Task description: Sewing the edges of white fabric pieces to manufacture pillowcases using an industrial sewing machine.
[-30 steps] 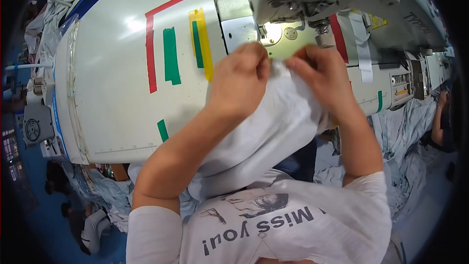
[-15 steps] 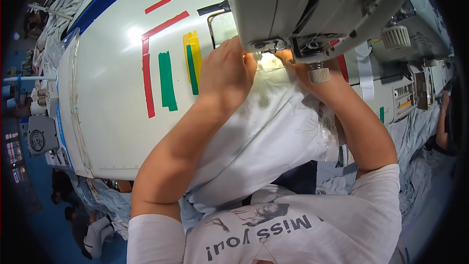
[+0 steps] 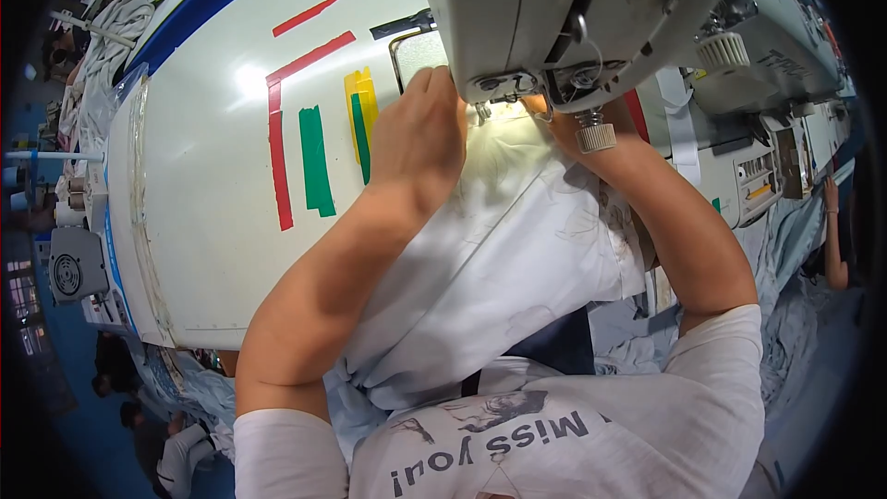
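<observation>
A white cloth (image 3: 490, 231) with a faint grey print runs from my lap up under the sewing machine head (image 3: 513, 18). Its upper end lies beneath the presser foot (image 3: 482, 113), in the lamp's glow. My left hand (image 3: 423, 129) is just left of the foot, fingers bent and closed at the cloth's edge, their tips turned out of sight. On the other side my right hand (image 3: 562, 129) reaches behind the machine head and a ribbed knob (image 3: 596, 137). Most of its fingers are hidden there, and the part that shows lies against the cloth.
Strips of red tape (image 3: 279, 166), green tape (image 3: 316, 162) and yellow tape (image 3: 363, 92) mark the white machine table (image 3: 212, 249). Heaped pale cloth (image 3: 776, 314) lies at the right. Other people sit at the lower left, and a person's arm (image 3: 833, 240) shows far right.
My left hand has turned slightly, and its thumb no longer shows by the needle. The cloth has shifted and looks flatter below the foot. The whole view has moved a little.
</observation>
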Available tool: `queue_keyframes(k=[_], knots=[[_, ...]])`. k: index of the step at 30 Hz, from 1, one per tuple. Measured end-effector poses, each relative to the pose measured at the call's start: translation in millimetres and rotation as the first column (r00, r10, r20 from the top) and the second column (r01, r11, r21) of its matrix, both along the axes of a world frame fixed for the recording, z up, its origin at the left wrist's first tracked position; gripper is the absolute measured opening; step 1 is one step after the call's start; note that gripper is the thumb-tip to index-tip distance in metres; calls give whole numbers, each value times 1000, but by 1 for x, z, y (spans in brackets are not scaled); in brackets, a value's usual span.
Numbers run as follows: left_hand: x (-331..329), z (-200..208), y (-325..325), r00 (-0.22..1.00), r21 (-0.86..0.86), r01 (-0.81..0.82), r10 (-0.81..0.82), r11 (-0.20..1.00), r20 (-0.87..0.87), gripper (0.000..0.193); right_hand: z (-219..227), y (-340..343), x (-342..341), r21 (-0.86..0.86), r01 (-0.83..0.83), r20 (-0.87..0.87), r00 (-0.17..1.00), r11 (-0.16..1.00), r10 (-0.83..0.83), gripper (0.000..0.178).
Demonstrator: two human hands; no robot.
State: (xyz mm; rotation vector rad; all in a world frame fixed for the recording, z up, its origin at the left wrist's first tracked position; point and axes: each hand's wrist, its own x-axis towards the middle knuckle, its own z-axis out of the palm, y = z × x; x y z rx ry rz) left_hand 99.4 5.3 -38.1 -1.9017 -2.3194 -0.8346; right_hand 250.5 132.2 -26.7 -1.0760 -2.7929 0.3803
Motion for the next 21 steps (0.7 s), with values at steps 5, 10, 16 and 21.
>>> queue_keyframes(k=[5,10,16,21], knots=[[19,-4,-42,963,21,254,-251,967,-97,42,-20,4,7,120,-18,-93,995,993,29,20],[19,9,-52,967,-131,234,-245,963,-71,56,-4,-4,23,208,-65,-510,844,976,165,21],[24,6,-52,966,-130,240,-249,962,-61,64,5,0,28,367,-124,-578,746,922,330,23],[29,8,-58,964,-150,243,-256,958,-74,65,6,-2,21,351,-111,-674,660,930,333,26]])
